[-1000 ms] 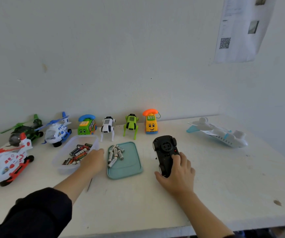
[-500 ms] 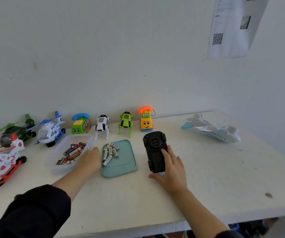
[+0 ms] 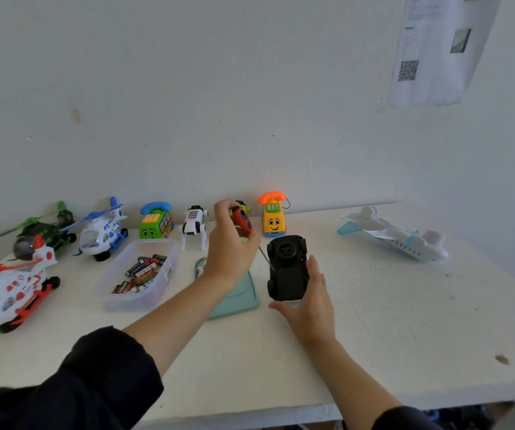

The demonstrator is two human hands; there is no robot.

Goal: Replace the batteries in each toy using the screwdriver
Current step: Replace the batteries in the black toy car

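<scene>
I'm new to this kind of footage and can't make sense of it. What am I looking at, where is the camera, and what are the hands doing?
No machine here: a person wears a camera on the head, looking down at their own hands over a white table. The left hand holds a red-handled screwdriver, its tip pointing at a black toy car lying upside down, steadied by the right hand. Along the wall stand toy helicopters, phones, robot dogs and a plane. A clear tub holds batteries; a teal tray lies beside it.
</scene>
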